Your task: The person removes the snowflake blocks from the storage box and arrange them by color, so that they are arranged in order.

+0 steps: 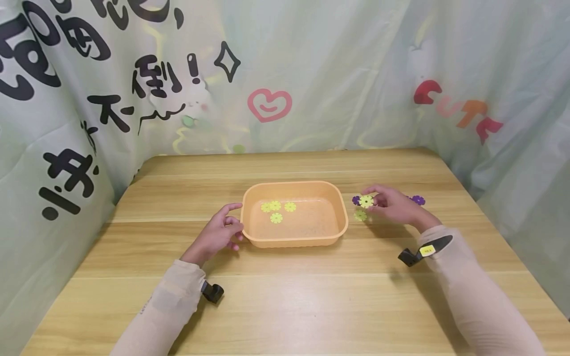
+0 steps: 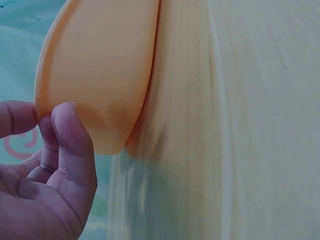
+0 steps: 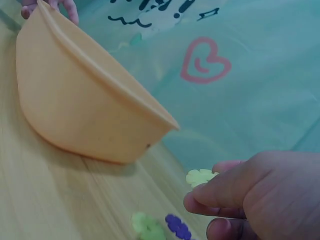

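Wooden table point(image 1: 285, 301); pale curtain point(image 1: 329, 64), pink heart point(image 1: 269, 109), black lettering point(image 1: 157, 74).

Grips: two, comprising one left grip point(image 1: 218, 231) and one right grip point(image 1: 392, 205). Wrist cameras point(image 1: 213, 292): two, one per wrist behind each grip. Tabletop point(image 1: 285, 296): one, beneath both grips. Orange basin point(image 1: 294, 243): one, between the grips. Yellow flower pieces: five in view; four inside the basin, to the right of the left grip, and one flower piece point(image 1: 366, 201) in the right grip. Yellow-green flower piece point(image 1: 360, 215): one, below and left of the right grip. Purple flower pieces: at least two; one point(image 1: 356, 200) left of the right grip, the remainder point(image 1: 418, 200) to its right, exact count unclear.
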`<state>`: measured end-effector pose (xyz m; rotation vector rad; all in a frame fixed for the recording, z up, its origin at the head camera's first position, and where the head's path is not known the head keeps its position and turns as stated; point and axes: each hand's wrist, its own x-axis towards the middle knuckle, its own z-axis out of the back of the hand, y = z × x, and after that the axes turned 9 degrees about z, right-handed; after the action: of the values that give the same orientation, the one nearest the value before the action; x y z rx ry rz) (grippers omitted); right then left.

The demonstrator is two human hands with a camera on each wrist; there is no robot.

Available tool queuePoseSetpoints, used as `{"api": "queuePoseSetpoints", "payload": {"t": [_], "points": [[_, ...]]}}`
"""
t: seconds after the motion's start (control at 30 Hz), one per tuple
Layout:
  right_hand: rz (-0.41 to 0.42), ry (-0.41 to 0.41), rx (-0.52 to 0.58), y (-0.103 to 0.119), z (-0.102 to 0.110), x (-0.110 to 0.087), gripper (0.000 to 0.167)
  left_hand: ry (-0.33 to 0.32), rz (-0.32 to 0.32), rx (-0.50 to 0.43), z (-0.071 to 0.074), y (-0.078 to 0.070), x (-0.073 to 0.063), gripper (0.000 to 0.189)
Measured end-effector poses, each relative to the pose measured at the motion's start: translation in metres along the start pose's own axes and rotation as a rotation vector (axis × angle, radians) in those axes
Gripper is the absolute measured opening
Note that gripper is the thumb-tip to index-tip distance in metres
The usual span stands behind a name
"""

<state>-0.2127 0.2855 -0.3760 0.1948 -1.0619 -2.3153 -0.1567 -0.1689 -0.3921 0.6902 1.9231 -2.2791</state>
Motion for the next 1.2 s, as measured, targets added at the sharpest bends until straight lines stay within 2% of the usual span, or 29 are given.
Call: {"api": "queuePoseSetpoints", "payload": {"t": [0.27,0.5,0.87,1.2], "points": [[-0.032,-0.021,0.007,-0.011,-0.002,-0.011,0.042,-0.013,0.022,0.004,-0.001,0.003,-0.001,0.058],[-0.094,-0.011,-0.104,-0.018,0.002,-0.017,0.04,-0.004,0.01,-0.004,-0.001,0.0,0.0,0.058],[-0.123,0.027,-0.235,-0.022,-0.001,-0.016,0.035,0.005,0.001,0.016,0.001,-0.002,-0.002,0.059],[-0.167,0.077,-0.264,-0.022,-0.001,-0.015,0.034,0.009,0.009,0.002,0.0,-0.002,-0.002,0.059]]}}
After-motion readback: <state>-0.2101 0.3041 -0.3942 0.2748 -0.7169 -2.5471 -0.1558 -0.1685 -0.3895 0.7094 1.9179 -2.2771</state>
